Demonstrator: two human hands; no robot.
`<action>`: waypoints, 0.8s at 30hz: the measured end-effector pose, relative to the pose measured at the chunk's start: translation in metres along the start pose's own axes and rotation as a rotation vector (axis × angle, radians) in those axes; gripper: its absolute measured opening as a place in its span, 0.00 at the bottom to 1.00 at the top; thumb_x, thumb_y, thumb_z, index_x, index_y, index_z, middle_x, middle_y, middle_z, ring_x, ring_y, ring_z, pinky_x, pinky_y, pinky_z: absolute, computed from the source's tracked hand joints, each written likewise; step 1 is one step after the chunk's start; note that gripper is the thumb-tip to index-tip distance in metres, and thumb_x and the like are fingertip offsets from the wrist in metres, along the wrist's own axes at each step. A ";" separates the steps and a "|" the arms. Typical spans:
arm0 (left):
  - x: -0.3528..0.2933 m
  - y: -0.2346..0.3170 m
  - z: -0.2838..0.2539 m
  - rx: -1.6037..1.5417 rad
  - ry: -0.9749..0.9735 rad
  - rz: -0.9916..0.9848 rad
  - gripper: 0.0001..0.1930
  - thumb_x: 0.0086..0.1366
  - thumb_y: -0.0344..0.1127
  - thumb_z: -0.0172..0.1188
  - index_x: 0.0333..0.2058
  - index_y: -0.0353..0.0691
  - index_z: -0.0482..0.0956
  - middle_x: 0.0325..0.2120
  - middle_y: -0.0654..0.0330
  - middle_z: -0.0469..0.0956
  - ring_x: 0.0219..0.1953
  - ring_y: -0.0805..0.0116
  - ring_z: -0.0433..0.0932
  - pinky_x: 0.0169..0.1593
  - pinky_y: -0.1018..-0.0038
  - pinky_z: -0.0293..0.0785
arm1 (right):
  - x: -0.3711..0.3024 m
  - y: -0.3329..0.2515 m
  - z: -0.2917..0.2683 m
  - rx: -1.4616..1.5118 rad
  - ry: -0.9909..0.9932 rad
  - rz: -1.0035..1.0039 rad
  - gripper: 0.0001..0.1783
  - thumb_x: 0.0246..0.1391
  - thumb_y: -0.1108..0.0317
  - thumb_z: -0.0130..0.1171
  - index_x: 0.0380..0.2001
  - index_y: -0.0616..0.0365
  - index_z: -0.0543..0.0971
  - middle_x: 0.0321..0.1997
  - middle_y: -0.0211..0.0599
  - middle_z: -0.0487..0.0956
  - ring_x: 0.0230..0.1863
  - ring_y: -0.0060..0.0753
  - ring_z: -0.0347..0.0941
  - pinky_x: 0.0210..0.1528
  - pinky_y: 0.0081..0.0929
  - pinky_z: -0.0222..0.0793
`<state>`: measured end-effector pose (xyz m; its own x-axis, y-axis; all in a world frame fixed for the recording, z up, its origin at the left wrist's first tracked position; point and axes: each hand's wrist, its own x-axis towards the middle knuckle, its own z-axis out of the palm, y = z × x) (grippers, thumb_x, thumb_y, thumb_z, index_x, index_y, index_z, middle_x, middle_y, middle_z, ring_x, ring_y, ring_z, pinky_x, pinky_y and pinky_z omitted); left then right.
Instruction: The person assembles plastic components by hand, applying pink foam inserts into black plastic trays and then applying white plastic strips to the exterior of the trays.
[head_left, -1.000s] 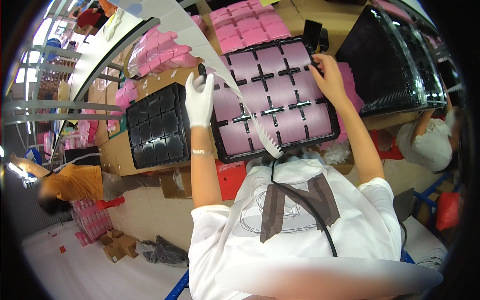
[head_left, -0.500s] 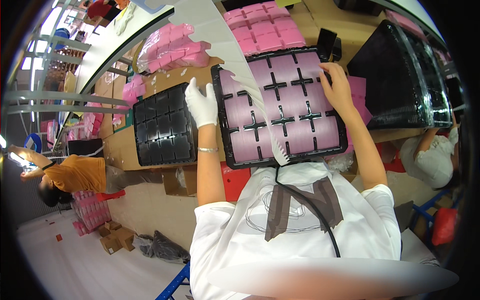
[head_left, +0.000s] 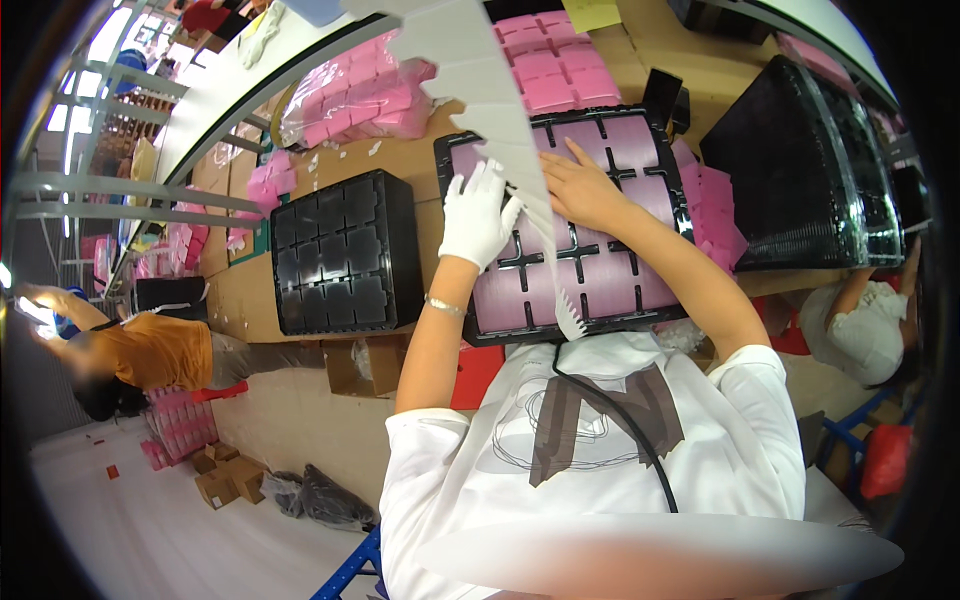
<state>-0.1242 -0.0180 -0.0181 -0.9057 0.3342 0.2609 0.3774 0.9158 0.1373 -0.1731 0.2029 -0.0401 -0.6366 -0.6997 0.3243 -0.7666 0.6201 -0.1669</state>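
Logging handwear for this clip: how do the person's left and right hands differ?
The left hand wears a white glove; the right hand is bare. A bracelet circles the left hand's wrist; none shows on the right hand's. Both are over the black-rimmed tray, backs facing up.

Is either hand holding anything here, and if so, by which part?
Nothing appears held: the gloved left hand and bare right hand lie open over the pink material in the black tray.
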 end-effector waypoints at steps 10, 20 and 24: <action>0.013 -0.015 0.002 0.189 0.022 -0.089 0.34 0.71 0.56 0.44 0.65 0.33 0.63 0.66 0.44 0.62 0.69 0.50 0.60 0.70 0.49 0.46 | -0.021 0.016 -0.021 0.037 0.126 0.074 0.27 0.65 0.54 0.51 0.61 0.57 0.72 0.67 0.37 0.70 0.70 0.32 0.61 0.75 0.49 0.40; 0.008 -0.008 0.003 0.238 -0.089 -0.125 0.32 0.72 0.55 0.44 0.63 0.34 0.65 0.64 0.47 0.65 0.67 0.52 0.63 0.69 0.49 0.50 | -0.070 0.067 -0.025 -0.304 0.220 0.425 0.26 0.64 0.54 0.50 0.57 0.61 0.74 0.63 0.40 0.74 0.68 0.34 0.64 0.73 0.53 0.43; 0.012 -0.009 0.001 0.251 -0.080 -0.102 0.30 0.72 0.54 0.42 0.61 0.36 0.68 0.62 0.48 0.69 0.65 0.55 0.67 0.67 0.51 0.54 | -0.068 0.074 -0.020 -0.327 0.306 0.352 0.25 0.63 0.54 0.51 0.56 0.62 0.76 0.60 0.41 0.76 0.67 0.35 0.65 0.73 0.53 0.44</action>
<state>-0.1388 -0.0217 -0.0167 -0.9526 0.2449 0.1806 0.2331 0.9688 -0.0841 -0.1844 0.3034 -0.0563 -0.7583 -0.3269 0.5640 -0.4160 0.9088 -0.0325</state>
